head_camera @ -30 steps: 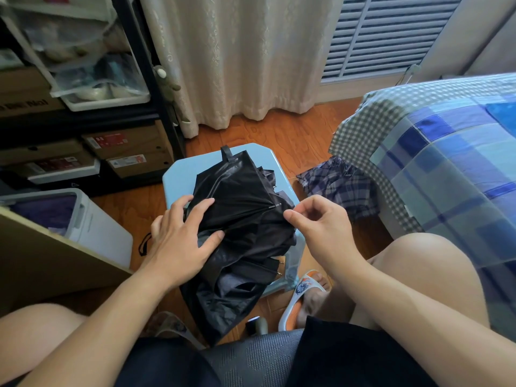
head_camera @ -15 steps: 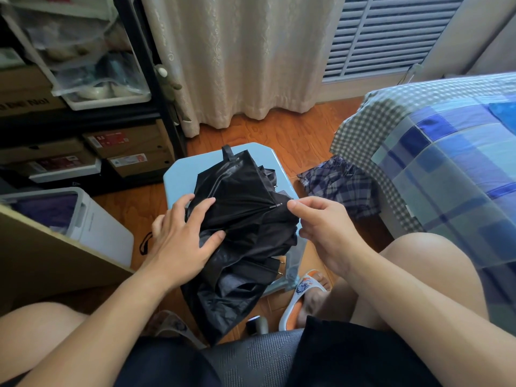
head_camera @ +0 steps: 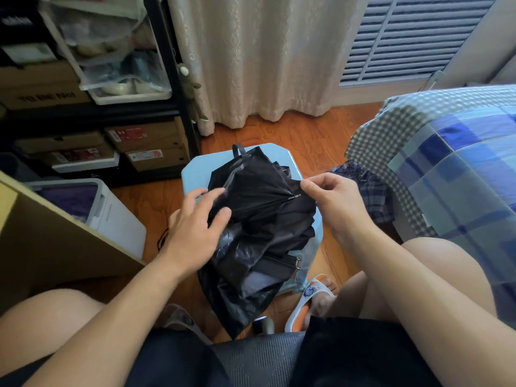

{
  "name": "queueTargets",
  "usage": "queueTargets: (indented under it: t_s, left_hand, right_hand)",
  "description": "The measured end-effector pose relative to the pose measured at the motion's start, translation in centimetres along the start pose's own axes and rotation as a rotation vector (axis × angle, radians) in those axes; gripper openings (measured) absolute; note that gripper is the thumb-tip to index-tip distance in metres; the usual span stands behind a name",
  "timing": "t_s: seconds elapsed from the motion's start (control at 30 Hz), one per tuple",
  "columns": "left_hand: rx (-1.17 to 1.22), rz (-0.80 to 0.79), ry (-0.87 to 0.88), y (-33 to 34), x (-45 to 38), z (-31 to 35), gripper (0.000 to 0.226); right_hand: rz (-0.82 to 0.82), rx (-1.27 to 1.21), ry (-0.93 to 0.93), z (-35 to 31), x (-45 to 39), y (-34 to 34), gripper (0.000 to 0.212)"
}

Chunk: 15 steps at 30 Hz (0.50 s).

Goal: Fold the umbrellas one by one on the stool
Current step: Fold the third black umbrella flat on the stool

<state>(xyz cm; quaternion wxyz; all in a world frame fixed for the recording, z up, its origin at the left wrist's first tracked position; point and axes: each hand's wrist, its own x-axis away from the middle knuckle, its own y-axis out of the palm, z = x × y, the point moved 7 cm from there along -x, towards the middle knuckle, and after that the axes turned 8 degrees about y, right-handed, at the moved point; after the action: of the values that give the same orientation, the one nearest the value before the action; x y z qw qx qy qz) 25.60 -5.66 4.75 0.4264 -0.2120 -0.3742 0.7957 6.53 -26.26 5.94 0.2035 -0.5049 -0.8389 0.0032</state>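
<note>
Black umbrella [head_camera: 259, 219] lies crumpled on light-blue stool [head_camera: 195, 174] at frame ctr, canopy loose, lower part hanging over stool's 6 o'clock edge toward person's lap. Strap loop sticks up at umbrella's 12 o'clock end.

L hand [head_camera: 195, 224] at umbrella's 9 o'clock: fingers spread & mostly straight, resting on fabric, grip open, not curled round anything. Slight blur on fingertips.

R hand [head_camera: 332, 199] at umbrella's 3 o'clock: thumb + index pinching canopy edge just above a rib tip [head_camera: 294, 196], other fingers curled; grip closed on umbrella fabric.

Around: shelf [head_camera: 173, 88] w/ boxes at 10 o'clock, curtain [head_camera: 265, 57] at 12, bed [head_camera: 446, 163] w/ checked blue cover at 3, plaid cloth [head_camera: 374, 191] on floor between stool & bed. White bin [head_camera: 111, 216] at 9. Slipper [head_camera: 310, 300] on foot at 5 o'clock of stool.
</note>
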Motion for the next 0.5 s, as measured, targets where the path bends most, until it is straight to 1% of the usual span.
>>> queueTargets:
  t_s: [0.07,0.1,0.17,0.2,0.23,0.27,0.3,0.37,0.43,0.47,0.5]
  left_hand:
    - [0.11,0.059,-0.069,-1.3,-0.2,-1.4,0.038]
    - [0.091,0.031,-0.105,-1.6,-0.3,-2.2,0.037]
    - [-0.053,-0.134,-0.099,-1.5,0.1,-3.5,0.041]
    - [-0.113,-0.224,-0.065,-1.1,0.5,-3.9,0.045]
    - [-0.151,-0.275,-0.027,-0.8,0.8,-4.0,0.048]
    - [-0.174,-0.276,0.004,-0.7,1.0,-4.1,0.048]
    - [-0.184,-0.243,0.02,-0.8,1.0,-4.2,0.046]
    - [-0.176,-0.144,0.002,-1.1,0.6,-4.2,0.044]
    - [-0.191,-0.098,-0.021,-1.3,0.3,-4.2,0.045]
    - [-0.199,-0.089,-0.029,-1.3,0.1,-4.3,0.047]
    - [-0.198,-0.082,-0.034,-1.3,0.0,-4.3,0.048]
  right_hand:
    - [-0.008,0.012,-0.022,-0.7,-0.8,0.2,0.01]
    - [-0.003,0.026,-0.03,-1.1,-1.2,0.2,0.01]
    - [0.009,0.028,-0.038,-2.0,-1.8,0.1,0.012]
    - [0.005,0.001,-0.032,-2.3,-2.0,0.1,0.012]
    - [0.004,-0.009,-0.024,-2.4,-2.3,0.1,0.014]
    - [0.021,0.009,-0.024,-2.5,-2.6,-0.1,0.015]
    - [0.06,0.058,-0.04,-2.7,-2.8,-0.6,0.015]
    - [0.206,0.177,-0.121,-3.2,-2.8,-2.1,0.014]
    - [0.349,0.254,-0.236,-4.5,-1.3,-3.5,0.015]
    - [0.366,0.252,-0.275,-4.9,-0.2,-3.7,0.02]
    - [0.348,0.227,-0.291,-4.7,1.1,-3.4,0.025]
